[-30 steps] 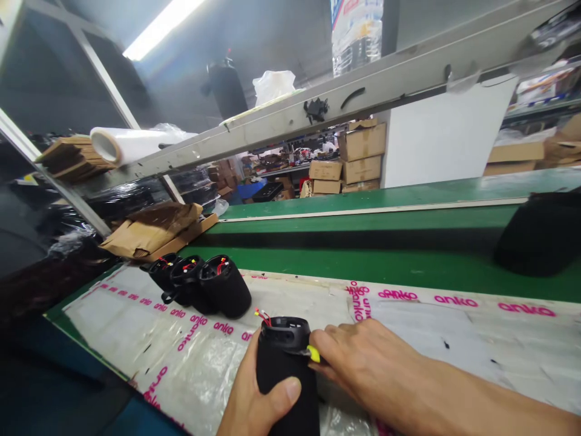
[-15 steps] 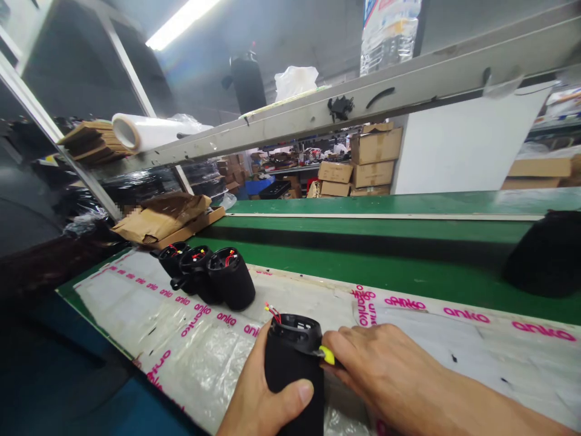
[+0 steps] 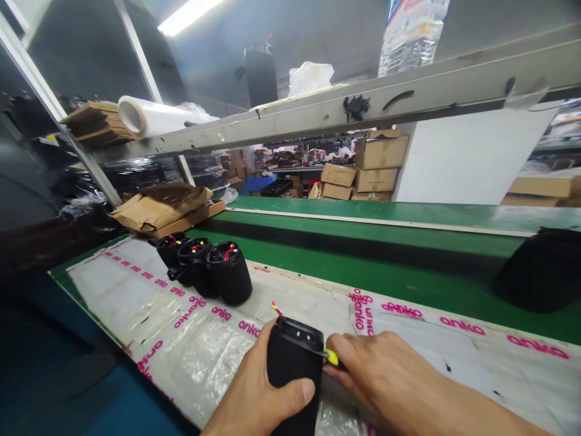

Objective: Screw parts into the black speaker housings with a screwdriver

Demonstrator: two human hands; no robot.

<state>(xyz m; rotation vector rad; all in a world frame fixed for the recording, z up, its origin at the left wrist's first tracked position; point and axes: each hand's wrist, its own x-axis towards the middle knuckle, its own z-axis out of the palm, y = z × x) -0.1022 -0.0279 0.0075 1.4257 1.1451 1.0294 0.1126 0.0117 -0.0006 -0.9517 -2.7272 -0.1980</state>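
Note:
My left hand [image 3: 263, 387] is wrapped round a black fabric-covered cylinder [image 3: 295, 366], its thumb across the near side. Red wires with a small connector [image 3: 278, 310] stick out at the cylinder's top left. In my right hand [image 3: 376, 369] is a yellow-ended tool [image 3: 332, 356], whose dark tip touches the right side of the cylinder's rim. The tool's handle is mostly hidden by the fingers. Three similar black cylinders [image 3: 230, 275] stand together farther left, with red wires showing in their open tops.
Plastic sheeting with pink lettering [image 3: 195, 339] covers the near bench beside a green surface [image 3: 290, 245]. A cardboard tray with brown paper [image 3: 163, 212] lies back left, a dark object [image 3: 540, 272] at right. A shelf rail [image 3: 299, 115] crosses above.
The held cylinder has tilted so its open top shows less and its rim's side shows more. The tool stays at the rim. The view has shifted slightly.

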